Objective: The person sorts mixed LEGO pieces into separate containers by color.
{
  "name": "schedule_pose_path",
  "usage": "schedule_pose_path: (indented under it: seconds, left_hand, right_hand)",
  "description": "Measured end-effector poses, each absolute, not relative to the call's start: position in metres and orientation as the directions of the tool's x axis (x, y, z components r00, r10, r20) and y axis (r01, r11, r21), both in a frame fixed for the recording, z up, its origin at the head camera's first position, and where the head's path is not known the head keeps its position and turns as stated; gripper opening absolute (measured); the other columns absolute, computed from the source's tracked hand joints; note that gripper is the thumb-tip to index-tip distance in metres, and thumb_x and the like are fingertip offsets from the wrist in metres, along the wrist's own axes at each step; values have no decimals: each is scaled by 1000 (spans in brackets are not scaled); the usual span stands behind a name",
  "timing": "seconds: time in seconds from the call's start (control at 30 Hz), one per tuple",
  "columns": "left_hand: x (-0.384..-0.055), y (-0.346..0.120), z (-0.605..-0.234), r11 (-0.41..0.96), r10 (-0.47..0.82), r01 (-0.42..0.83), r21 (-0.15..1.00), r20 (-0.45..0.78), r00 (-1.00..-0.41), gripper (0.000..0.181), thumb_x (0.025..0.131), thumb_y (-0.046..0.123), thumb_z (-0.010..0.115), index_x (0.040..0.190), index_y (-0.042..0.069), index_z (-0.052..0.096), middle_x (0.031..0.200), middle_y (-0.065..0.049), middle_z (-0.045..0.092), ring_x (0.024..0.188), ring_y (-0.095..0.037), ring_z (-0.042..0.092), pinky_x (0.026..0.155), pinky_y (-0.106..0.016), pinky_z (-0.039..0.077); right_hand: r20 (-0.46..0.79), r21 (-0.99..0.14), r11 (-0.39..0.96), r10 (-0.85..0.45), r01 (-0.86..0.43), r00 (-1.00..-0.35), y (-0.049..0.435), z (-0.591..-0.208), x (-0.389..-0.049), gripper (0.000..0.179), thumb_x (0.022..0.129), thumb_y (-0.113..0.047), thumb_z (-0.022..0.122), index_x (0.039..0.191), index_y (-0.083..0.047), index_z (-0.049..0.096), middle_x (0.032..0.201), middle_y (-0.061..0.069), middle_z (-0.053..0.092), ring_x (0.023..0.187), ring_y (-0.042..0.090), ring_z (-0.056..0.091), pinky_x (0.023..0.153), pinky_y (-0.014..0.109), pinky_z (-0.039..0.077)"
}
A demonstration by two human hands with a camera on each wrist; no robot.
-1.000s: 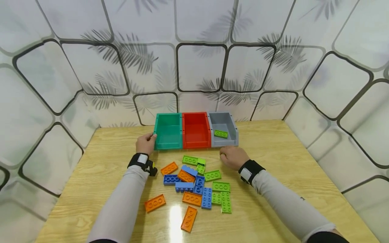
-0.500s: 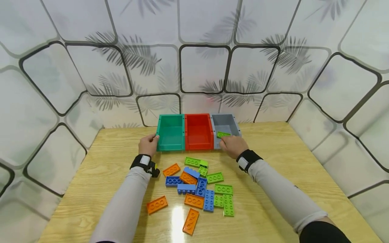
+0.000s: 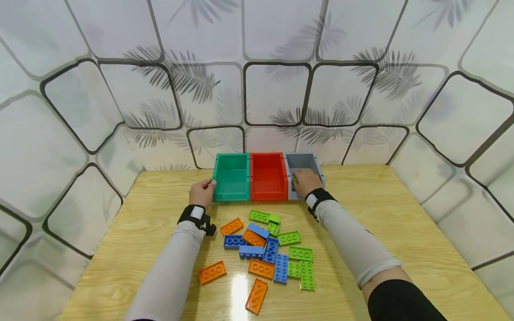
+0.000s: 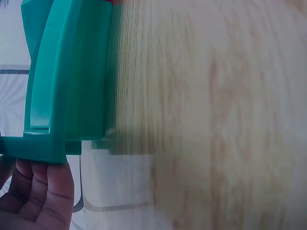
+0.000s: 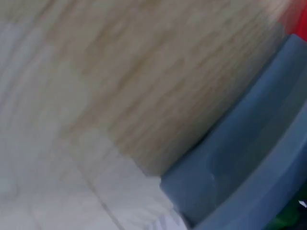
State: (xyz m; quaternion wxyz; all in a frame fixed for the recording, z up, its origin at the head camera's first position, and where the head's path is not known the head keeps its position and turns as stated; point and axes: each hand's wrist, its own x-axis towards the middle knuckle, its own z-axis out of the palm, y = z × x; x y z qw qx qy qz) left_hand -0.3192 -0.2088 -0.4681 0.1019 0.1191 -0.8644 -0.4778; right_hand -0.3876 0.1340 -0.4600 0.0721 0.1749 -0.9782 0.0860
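My left hand [image 3: 202, 193] grips the left rim of a green bin [image 3: 231, 199]. In the left wrist view its fingers [image 4: 57, 191] lie against the bin's end wall. My right hand [image 3: 307, 179] reaches into a grey bin [image 3: 301, 159], fingers pointing down. A lime-green toy building brick [image 3: 295, 179] shows at its fingertips, mostly covered by the hand; I cannot tell whether the fingers hold it. In the right wrist view the grey bin's wall [image 5: 249, 158] fills the lower right, with a dark green patch inside it.
Between the two bins stands a red bin [image 3: 268, 196]. Nearer on the wooden table [image 3: 160, 249] lie several loose bricks: orange [image 3: 257, 296], blue [image 3: 280, 269] and lime-green [image 3: 307, 275]. A patterned cloth wall [image 3: 277, 93] rises behind and at the sides.
My right hand has moved from the table in front of the grey bin forward and into it, covering most of the brick there. The left hand keeps its hold on the green bin.
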Motion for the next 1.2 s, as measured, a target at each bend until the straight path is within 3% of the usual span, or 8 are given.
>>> schedule_pose_path:
  seconds: [0.17, 0.4, 0.6, 0.77, 0.93, 1.07, 1.2]
  left_hand:
    - [-320, -205, -465, 511, -295, -107, 853, 57, -954, 43, 108, 26, 55, 142, 0, 61, 133, -27, 65, 121, -41, 61, 101, -51, 50]
    - [-320, -202, -467, 500, -288, -117, 858, 37, -957, 43, 108, 26, 55, 143, 1, 61, 132, -27, 65, 121, -40, 62, 100, -50, 50]
    - [-323, -204, -469, 503, -285, -112, 857, 43, -957, 44, 109, 26, 54, 143, 0, 60, 132, -27, 66, 119, -41, 62, 99, -50, 51]
    - [-325, -206, -464, 512, -300, -112, 852, 54, -952, 43, 109, 26, 54, 142, 0, 61, 132, -27, 66, 121, -41, 62, 100, -51, 51]
    - [-324, -208, -463, 518, -295, -116, 847, 50, -954, 44, 109, 26, 53, 144, 0, 59, 134, -28, 64, 123, -42, 61, 101, -51, 50]
    - [-322, -208, -465, 516, -296, -110, 850, 56, -954, 44, 109, 26, 53, 144, 0, 59, 134, -28, 64, 123, -42, 61, 101, -51, 50]
    - [-319, -207, -467, 515, -303, -112, 850, 58, -951, 43, 110, 25, 53, 143, -1, 59, 133, -28, 64, 122, -42, 61, 100, -51, 51]
  right_hand:
    - [156, -213, 908, -334, -362, -930, 141, -467, -395, 32, 99, -11, 68, 126, 5, 70, 120, 25, 72, 113, 44, 66, 102, 56, 50]
    - [87, -369, 883, -278, -290, -957, 150, -475, -398, 45, 99, -10, 67, 140, 6, 60, 137, 26, 63, 128, 44, 58, 108, 55, 47]
    - [219, -379, 846, -311, -374, -925, 151, -467, -383, 43, 98, 0, 57, 141, 7, 58, 140, 27, 60, 131, 44, 55, 111, 55, 44]
    - [407, -319, 797, -374, -513, -833, 148, -464, -369, 41, 95, 3, 60, 136, 7, 62, 134, 27, 63, 126, 44, 58, 109, 54, 46]
    - [538, -211, 707, -492, -674, -685, 132, -459, -342, 34, 94, 1, 64, 128, 6, 67, 121, 22, 68, 114, 39, 64, 99, 50, 53]
    - [500, -139, 638, -614, -757, -610, 109, -454, -314, 32, 95, -4, 71, 127, 0, 69, 116, 16, 70, 109, 32, 66, 97, 44, 55]
    - [367, -161, 532, -750, -832, -550, 88, -453, -291, 35, 96, -10, 73, 129, -2, 68, 118, 13, 70, 108, 28, 66, 96, 41, 56]
